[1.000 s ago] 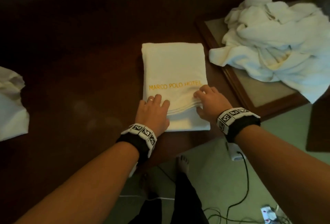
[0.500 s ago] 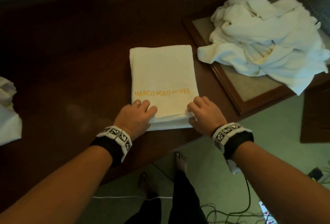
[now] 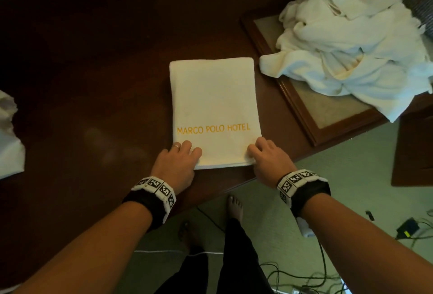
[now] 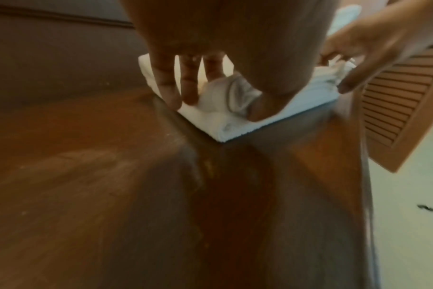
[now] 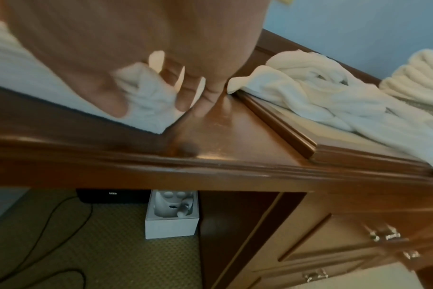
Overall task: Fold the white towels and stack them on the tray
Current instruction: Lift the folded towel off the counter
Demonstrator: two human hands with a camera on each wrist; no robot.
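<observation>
Dark wooden desk (image 3: 93, 83), folded towel (image 3: 213, 97) lying flat, left hand (image 3: 175, 162) and right hand (image 3: 269, 160) pinching its near corners

Soft matt terry cloth in the folded towel (image 3: 214, 106), with yellow stitched lettering; the same nubbly cloth in the crumpled pile (image 3: 351, 52). Dark polished wood, faintly glossy, on table (image 3: 93, 59) and tray (image 3: 302, 115).

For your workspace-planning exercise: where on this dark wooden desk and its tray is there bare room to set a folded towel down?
Free: the dark wooden desk top between the folded white hotel towel and the white cloth at the left edge; also the near corner of the wooden-framed tray. Crowded: the tray's far part, under the heap of crumpled white towels.
</observation>
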